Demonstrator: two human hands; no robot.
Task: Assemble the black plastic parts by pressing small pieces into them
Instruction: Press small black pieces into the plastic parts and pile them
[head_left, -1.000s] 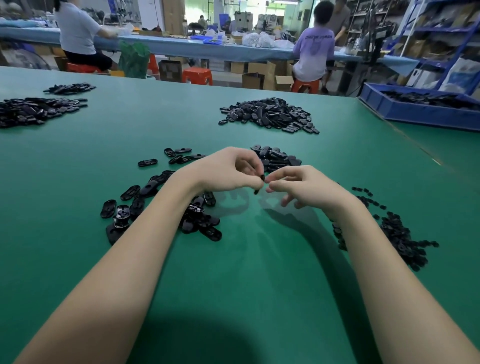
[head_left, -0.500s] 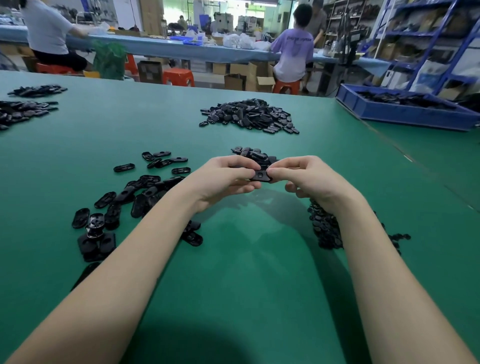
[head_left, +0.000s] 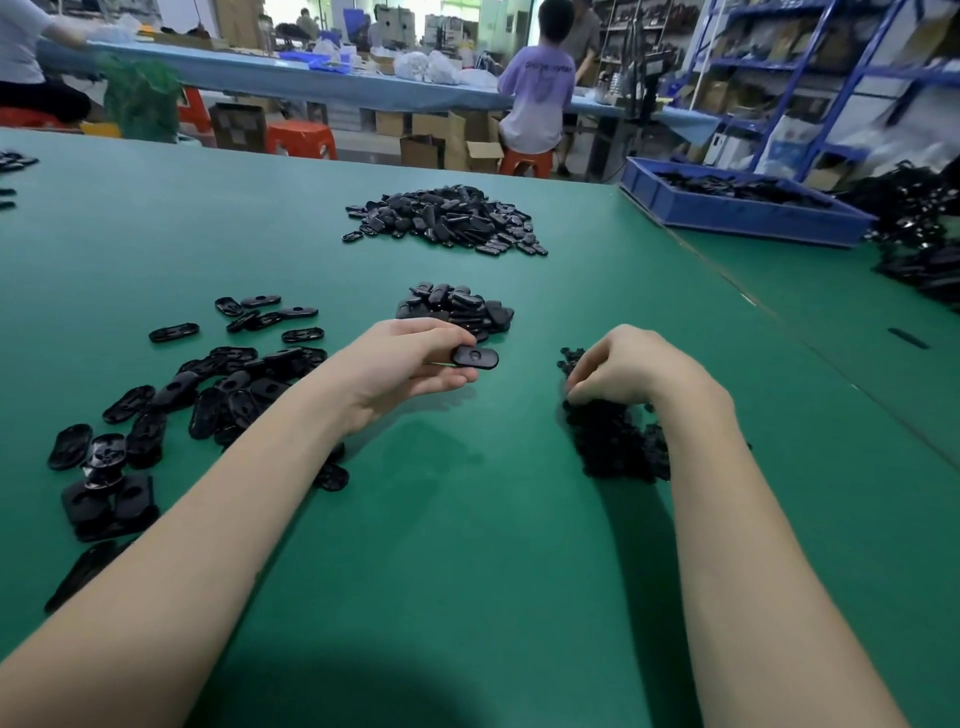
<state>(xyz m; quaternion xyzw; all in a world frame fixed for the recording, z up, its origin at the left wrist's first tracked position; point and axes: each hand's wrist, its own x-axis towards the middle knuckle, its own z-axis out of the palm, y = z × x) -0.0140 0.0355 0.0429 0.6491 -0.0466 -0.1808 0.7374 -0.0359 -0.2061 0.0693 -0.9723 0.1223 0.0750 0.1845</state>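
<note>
While hands (head_left: 415, 364) work, part piles (head_left: 447, 221) ring green table (head_left: 467, 545)

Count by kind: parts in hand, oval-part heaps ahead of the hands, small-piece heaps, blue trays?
Oval part in left hand: 1
Oval-part heaps ahead: 2
Small-piece heap under right hand: 1
Blue tray: 1
Total: 5

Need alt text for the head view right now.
Left hand holds an oval black part above a green table; right hand reaches into a pile of small black pieces.
</note>
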